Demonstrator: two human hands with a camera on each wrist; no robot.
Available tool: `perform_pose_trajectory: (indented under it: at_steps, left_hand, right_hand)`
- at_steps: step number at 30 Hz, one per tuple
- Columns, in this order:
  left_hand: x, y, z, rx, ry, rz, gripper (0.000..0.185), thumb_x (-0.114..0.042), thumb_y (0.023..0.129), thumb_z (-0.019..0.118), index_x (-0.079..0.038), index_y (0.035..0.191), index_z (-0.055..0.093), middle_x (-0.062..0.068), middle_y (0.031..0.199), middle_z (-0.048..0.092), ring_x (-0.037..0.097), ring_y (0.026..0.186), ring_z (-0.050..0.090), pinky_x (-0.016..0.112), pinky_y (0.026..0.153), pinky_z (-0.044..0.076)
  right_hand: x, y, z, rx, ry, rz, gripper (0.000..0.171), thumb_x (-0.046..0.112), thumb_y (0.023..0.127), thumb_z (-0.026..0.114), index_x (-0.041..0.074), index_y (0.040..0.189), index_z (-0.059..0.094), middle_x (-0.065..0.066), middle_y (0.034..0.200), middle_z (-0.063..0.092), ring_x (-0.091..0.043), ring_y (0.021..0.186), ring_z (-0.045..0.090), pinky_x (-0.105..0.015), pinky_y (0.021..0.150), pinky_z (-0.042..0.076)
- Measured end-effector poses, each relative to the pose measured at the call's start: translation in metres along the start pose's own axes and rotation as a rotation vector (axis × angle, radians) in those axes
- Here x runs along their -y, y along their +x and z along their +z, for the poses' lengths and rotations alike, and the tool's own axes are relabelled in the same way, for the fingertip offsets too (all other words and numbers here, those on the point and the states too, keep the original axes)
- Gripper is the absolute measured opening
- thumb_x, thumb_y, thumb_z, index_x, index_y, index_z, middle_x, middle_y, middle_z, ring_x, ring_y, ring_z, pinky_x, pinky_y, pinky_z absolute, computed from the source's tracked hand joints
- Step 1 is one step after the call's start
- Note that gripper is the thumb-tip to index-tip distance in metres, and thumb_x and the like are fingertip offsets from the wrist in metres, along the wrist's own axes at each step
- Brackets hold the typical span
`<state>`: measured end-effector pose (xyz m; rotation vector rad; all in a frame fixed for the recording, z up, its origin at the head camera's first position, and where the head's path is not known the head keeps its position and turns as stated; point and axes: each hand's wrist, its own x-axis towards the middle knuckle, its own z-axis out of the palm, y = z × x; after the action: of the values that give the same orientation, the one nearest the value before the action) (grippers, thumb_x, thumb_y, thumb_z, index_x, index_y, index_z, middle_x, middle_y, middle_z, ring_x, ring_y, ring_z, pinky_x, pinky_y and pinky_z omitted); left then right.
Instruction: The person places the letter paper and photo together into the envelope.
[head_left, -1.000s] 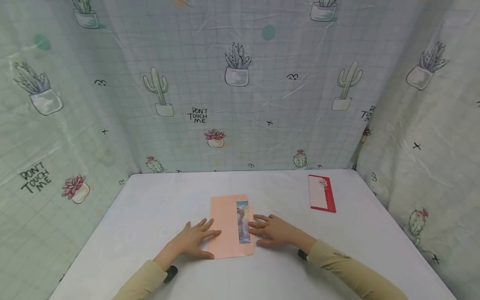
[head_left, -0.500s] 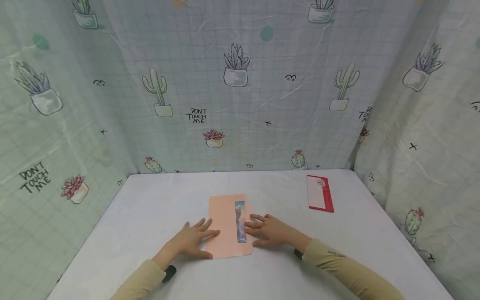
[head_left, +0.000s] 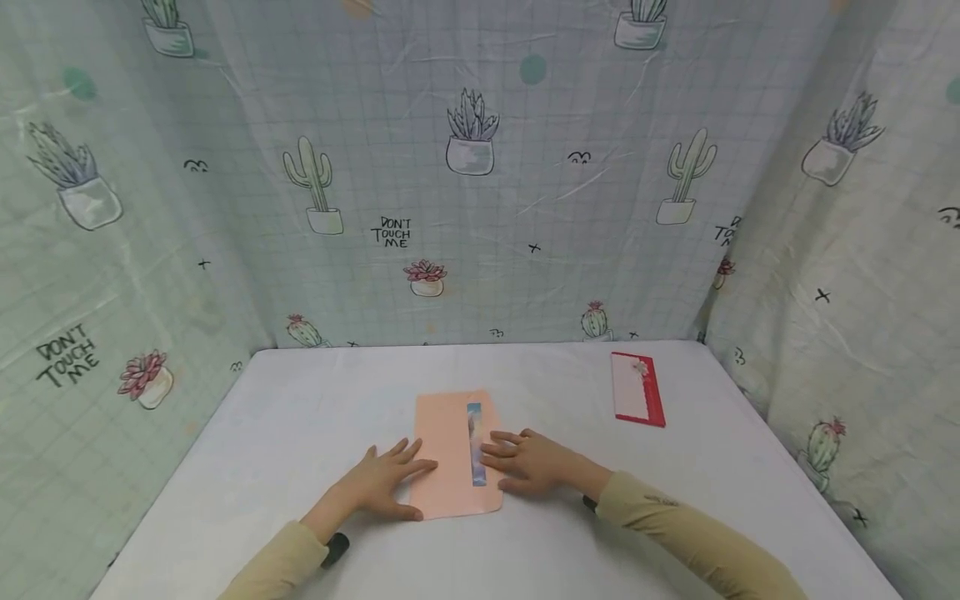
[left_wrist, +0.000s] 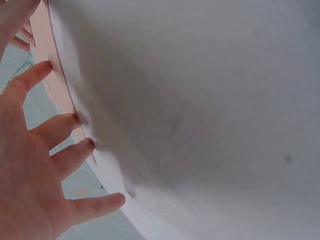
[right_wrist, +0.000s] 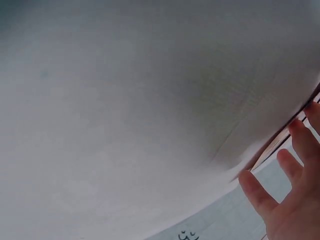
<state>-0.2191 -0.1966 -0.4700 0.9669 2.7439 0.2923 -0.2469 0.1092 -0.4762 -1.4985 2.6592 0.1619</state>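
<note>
A flat peach-coloured card (head_left: 442, 433) lies on the white table in the head view. A narrow upright strip of a blue printed picture (head_left: 475, 450) shows in its right half, with peach on both sides. My left hand (head_left: 378, 482) has its fingers spread, the tips resting on the card's left edge. From the right, my right hand (head_left: 528, 461) lays extended fingers over the card's right side, fingertips by the strip. In the left wrist view, spread fingertips (left_wrist: 75, 120) line the peach edge. The right wrist view catches the fingers (right_wrist: 257, 192) along the card's thin edge.
A red and pale pink card (head_left: 637, 390) with a flower decoration lies at the back right of the white table (head_left: 337, 392). A cactus-print curtain (head_left: 525, 192) hangs behind and along both sides. Dark straps or devices (head_left: 335, 550) sit under the wrists.
My right hand has slid left across the card's right side, and the visible picture strip has become narrower from its right. The left hand stays at the left edge.
</note>
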Motion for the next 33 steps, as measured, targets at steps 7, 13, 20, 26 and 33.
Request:
perform_pose_trajectory:
  at_steps: [7,13,20,26,33]
  left_hand:
    - [0.0031,0.0013,0.0029,-0.010,0.002,0.004,0.085,-0.066,0.066,0.059,-0.026,0.137,0.035,0.014,0.145,0.028,0.041,0.131,0.028,0.074,0.086,0.023]
    - [0.0026,0.0014,0.0020,-0.004,0.006,-0.012,0.088,-0.066,0.066,0.060,-0.023,0.138,0.033,0.013,0.145,0.029,0.040,0.131,0.028,0.074,0.087,0.023]
    - [0.0026,0.0001,0.0029,-0.026,0.006,0.002,0.088,-0.064,0.066,0.062,-0.021,0.137,0.034,0.014,0.144,0.031,0.040,0.130,0.029,0.073,0.088,0.023]
    - [0.0017,-0.0007,0.0029,-0.026,-0.001,0.003,0.087,-0.064,0.066,0.061,-0.021,0.137,0.034,0.015,0.144,0.030,0.041,0.130,0.029,0.073,0.087,0.023]
    - [0.0014,0.0002,0.0040,-0.029,0.008,0.008,0.088,-0.064,0.067,0.061,-0.021,0.138,0.032,0.015,0.145,0.030,0.041,0.131,0.029,0.073,0.088,0.023]
  right_hand:
    - [0.0003,0.0084,-0.0024,0.032,-0.035,0.010,0.051,0.047,0.095,0.025,0.026,0.141,0.027,0.008,0.147,0.026,-0.015,0.137,0.021,-0.045,0.097,0.037]
    - [0.0000,0.0097,-0.0007,0.041,-0.039,0.011,0.050,0.047,0.095,0.023,0.027,0.141,0.025,0.009,0.147,0.025,-0.014,0.138,0.019,-0.043,0.098,0.037]
    - [-0.0013,0.0092,-0.0016,0.049,-0.032,0.008,0.050,0.046,0.096,0.022,0.027,0.141,0.024,0.009,0.148,0.024,-0.013,0.138,0.019,-0.044,0.100,0.035]
    - [0.0003,0.0082,-0.0025,0.065,-0.005,0.019,0.050,0.045,0.096,0.023,0.027,0.142,0.021,0.010,0.148,0.021,-0.013,0.139,0.016,-0.047,0.105,0.028]
    - [0.0029,0.0096,-0.0033,0.047,-0.005,0.002,0.049,0.041,0.096,0.025,0.025,0.142,0.023,0.008,0.148,0.023,-0.015,0.138,0.019,-0.049,0.104,0.027]
